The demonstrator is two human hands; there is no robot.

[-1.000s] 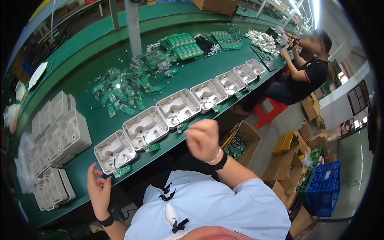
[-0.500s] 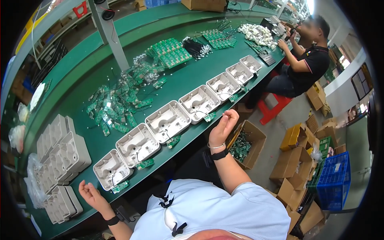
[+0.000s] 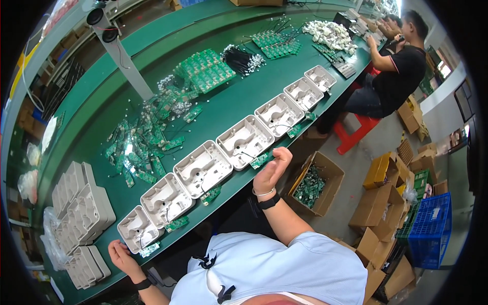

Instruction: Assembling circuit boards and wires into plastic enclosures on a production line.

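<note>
A row of several pale grey plastic housings (image 3: pixel 203 168) runs along the bench's near edge, each with a small green circuit board beside it and thin black wire inside. My left hand (image 3: pixel 123 258) is at the near left end, beside the nearest housing (image 3: pixel 139 230) and its circuit board (image 3: pixel 149 249). Its fingers are loosely bent, and nothing shows in them. Over the bench edge my right hand (image 3: pixel 272 172) is raised with thumb and fingers apart, holding nothing visible. Closest to it lies another circuit board (image 3: pixel 260 160), below a middle housing (image 3: pixel 245 142).
A heap of loose circuit boards (image 3: pixel 145 137) and board panels (image 3: pixel 206 70) cover the bench beyond. Stacked housings (image 3: pixel 86 208) stand at left. To the right are a carton of boards (image 3: pixel 317 185), a blue crate (image 3: pixel 431 231) and a seated person (image 3: pixel 401 68) on a red stool.
My view has shifted a little, so the bench things sit differently in the picture. My left hand is closer to the nearest housing, its fingers more bent. My right hand stays raised near the row.
</note>
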